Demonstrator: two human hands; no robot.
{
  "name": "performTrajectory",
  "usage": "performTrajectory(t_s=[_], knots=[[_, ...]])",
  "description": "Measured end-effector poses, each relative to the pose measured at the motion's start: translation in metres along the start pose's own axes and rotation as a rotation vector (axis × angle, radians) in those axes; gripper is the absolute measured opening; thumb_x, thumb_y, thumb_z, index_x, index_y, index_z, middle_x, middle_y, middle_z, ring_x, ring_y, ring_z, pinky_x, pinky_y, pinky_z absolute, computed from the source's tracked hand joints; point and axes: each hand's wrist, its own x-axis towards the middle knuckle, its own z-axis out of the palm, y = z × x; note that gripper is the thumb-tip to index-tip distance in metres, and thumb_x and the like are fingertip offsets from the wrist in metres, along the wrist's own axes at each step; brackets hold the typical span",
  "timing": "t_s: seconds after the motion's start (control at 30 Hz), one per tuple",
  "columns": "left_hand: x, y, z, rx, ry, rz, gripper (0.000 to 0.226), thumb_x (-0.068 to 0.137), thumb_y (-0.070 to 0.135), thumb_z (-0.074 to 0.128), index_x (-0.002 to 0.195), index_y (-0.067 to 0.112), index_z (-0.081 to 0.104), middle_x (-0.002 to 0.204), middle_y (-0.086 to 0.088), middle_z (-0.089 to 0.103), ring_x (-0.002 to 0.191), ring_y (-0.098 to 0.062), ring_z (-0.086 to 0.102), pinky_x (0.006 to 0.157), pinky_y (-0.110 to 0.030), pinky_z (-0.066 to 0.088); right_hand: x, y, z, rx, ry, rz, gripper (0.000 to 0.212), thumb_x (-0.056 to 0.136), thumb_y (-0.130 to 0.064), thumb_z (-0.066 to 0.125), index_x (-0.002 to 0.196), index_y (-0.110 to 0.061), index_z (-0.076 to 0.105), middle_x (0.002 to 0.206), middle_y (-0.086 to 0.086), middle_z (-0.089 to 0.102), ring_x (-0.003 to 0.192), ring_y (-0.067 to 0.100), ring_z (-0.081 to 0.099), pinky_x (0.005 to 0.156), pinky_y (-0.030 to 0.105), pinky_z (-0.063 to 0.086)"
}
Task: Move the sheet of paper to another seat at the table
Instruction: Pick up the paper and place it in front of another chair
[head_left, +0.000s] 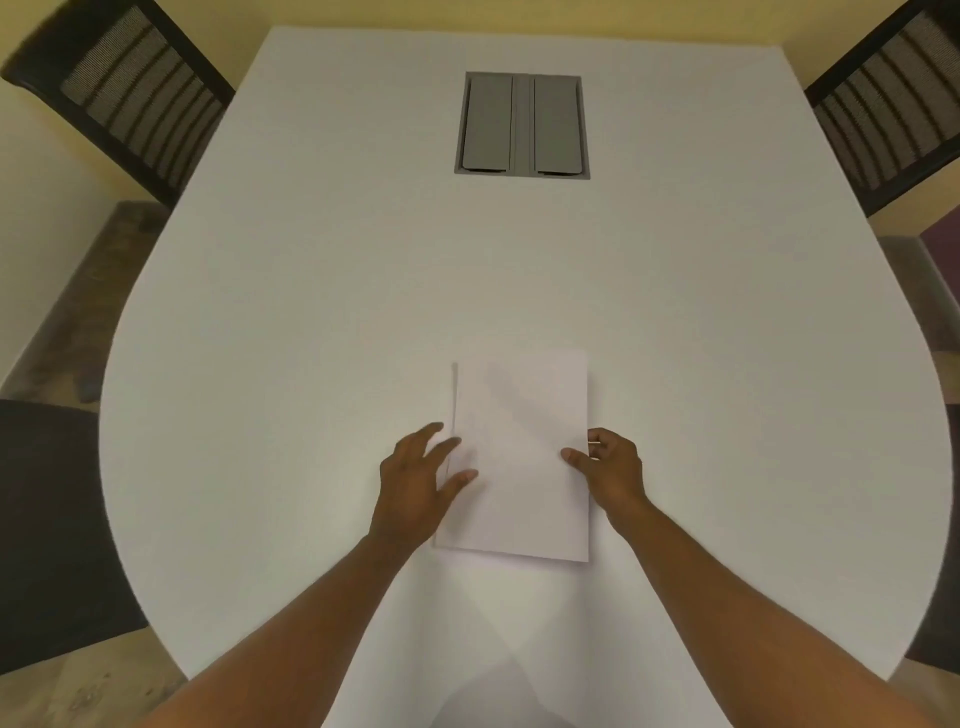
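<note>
White counter (363, 260): sheet of paper (524, 467) near front edge; left hand (415, 478) fingers spread loose, right hand (613, 467) pinching paper's right edge.

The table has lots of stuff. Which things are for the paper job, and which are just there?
For the job: sheet of paper, left hand, right hand, table, chairs.
Just there: grey hatch in the tabletop.

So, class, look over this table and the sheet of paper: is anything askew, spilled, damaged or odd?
Nothing stands out. The sheet of paper lies flat and nearly square to the table edge, uncreased, with the left hand on its left edge and the right hand at its right edge. The grey hatch in the table is shut. No spills.
</note>
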Motion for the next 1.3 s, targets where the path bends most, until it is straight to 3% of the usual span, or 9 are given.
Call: performTrajectory(t_s=[0.1,0.2,0.37,0.43,0.53,0.7,0.8,0.93,1.3], knots=[[0.007,0.015,-0.023,-0.196,0.053,-0.177,0.065,0.094,0.070,0.054,0.134,0.021,0.072,0.143,-0.002,0.063,0.133,-0.027,0.059,0.111,-0.045,0.048,-0.015,-0.013,-0.013,0.066,-0.017,-0.013,0.030,0.079,-0.018,0.092,0.103,-0.017,0.074,0.105,0.008,0.079,0.101,0.031,0.075,0.071,0.033,0.056],[0.016,0.029,-0.046,-0.427,0.147,-0.322,0.045,0.097,0.048,0.075,0.132,0.020,0.071,0.132,0.002,0.067,0.117,-0.022,0.067,0.097,-0.033,0.051,-0.038,-0.026,-0.030,0.153,-0.086,-0.035,0.028,0.083,-0.013,0.088,0.107,-0.014,0.074,0.104,0.009,0.081,0.092,0.028,0.078,0.058,0.021,0.052],[0.028,0.061,-0.085,-0.998,-0.195,-0.642,0.067,0.088,0.067,0.074,0.136,0.021,0.069,0.129,-0.005,0.076,0.112,-0.027,0.075,0.096,-0.041,0.059,-0.077,-0.040,-0.058,0.250,-0.182,-0.073,0.026,0.086,-0.011,0.085,0.110,-0.013,0.073,0.102,0.006,0.082,0.087,0.024,0.076,0.069,0.036,0.044],[0.026,0.076,-0.096,-1.106,-0.307,-0.599,0.057,0.094,0.061,0.070,0.132,0.019,0.073,0.125,-0.008,0.079,0.114,-0.031,0.076,0.102,-0.045,0.056,-0.090,-0.042,-0.069,0.275,-0.205,-0.093,0.028,0.086,-0.011,0.084,0.112,-0.012,0.074,0.104,0.007,0.082,0.093,0.031,0.078,0.074,0.042,0.047],[0.023,0.098,-0.102,-1.156,-0.293,-0.506,0.044,0.096,0.041,0.076,0.129,0.012,0.075,0.127,-0.011,0.078,0.119,-0.034,0.074,0.109,-0.051,0.053,-0.108,-0.045,-0.085,0.287,-0.225,-0.120,0.028,0.087,-0.010,0.083,0.113,-0.011,0.073,0.105,0.008,0.082,0.100,0.036,0.077,0.078,0.041,0.052],[0.020,0.136,-0.098,-1.191,-0.185,-0.442,0.024,0.097,0.014,0.077,0.120,0.006,0.077,0.117,-0.013,0.081,0.110,-0.035,0.077,0.091,-0.042,0.065,-0.136,-0.040,-0.106,0.313,-0.241,-0.113,0.035,0.088,-0.021,0.084,0.120,-0.014,0.070,0.110,0.008,0.081,0.105,0.036,0.077,0.091,0.054,0.057],[0.023,0.149,-0.090,-1.212,-0.134,-0.438,0.022,0.098,0.016,0.077,0.119,0.009,0.078,0.114,-0.010,0.082,0.109,-0.034,0.077,0.095,-0.045,0.062,-0.156,-0.026,-0.116,0.318,-0.287,-0.054,0.048,0.085,-0.024,0.087,0.128,-0.016,0.067,0.117,0.006,0.080,0.107,0.030,0.077,0.099,0.052,0.059],[0.027,0.167,-0.082,-1.204,-0.139,-0.394,0.012,0.100,0.021,0.076,0.112,0.018,0.078,0.110,-0.001,0.083,0.106,-0.026,0.078,0.095,-0.041,0.061,-0.182,0.000,-0.122,0.283,-0.199,-0.023,0.041,0.083,-0.015,0.088,0.121,-0.012,0.074,0.115,0.005,0.080,0.104,0.025,0.078,0.087,0.038,0.063],[0.013,0.249,-0.036,-1.158,-0.231,-0.294,0.012,0.099,0.023,0.077,0.109,0.016,0.079,0.105,-0.002,0.083,0.095,-0.027,0.078,0.090,-0.044,0.064,-0.242,0.034,-0.176,0.394,0.175,0.011,0.020,0.086,-0.011,0.084,0.104,-0.016,0.076,0.094,-0.005,0.083,0.081,0.013,0.079,0.066,0.030,0.064]])
